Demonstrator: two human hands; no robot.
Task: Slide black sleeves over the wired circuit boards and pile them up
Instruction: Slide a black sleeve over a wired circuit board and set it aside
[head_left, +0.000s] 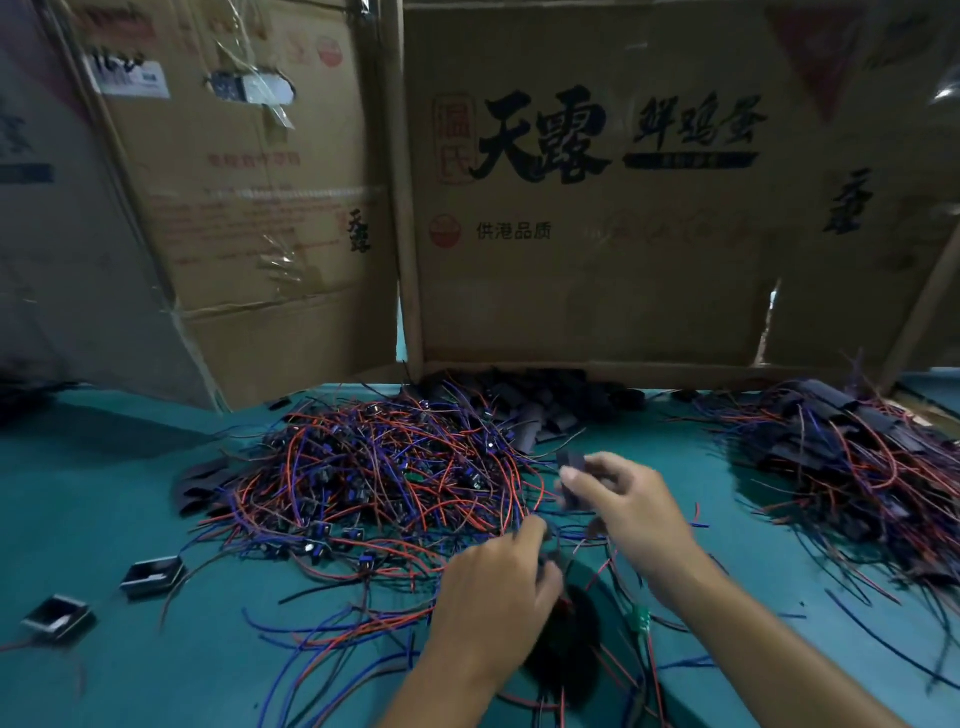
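1. Head view looks down on a teal tabletop (104, 519) walled at the back by flattened cardboard boxes (587, 208) printed with black characters.
2. Left of centre spreads a tangle of wired circuit boards (374, 478), thin red, blue and purple leads looping over small dark parts.
3. Behind it lies a heap of flat black sleeves (530, 410); at far right, a sleeved pile (852, 457) bristles with wires.
4. Right hand (623, 509) pinches one black sleeve (571, 480) between thumb and fingertips, its long axis roughly upright, blurred.
5. Left hand (493, 587) curls around something dark with wires trailing; exactly what, I cannot tell.
6. Two small rectangular black frames (153, 574) sit at the near left.
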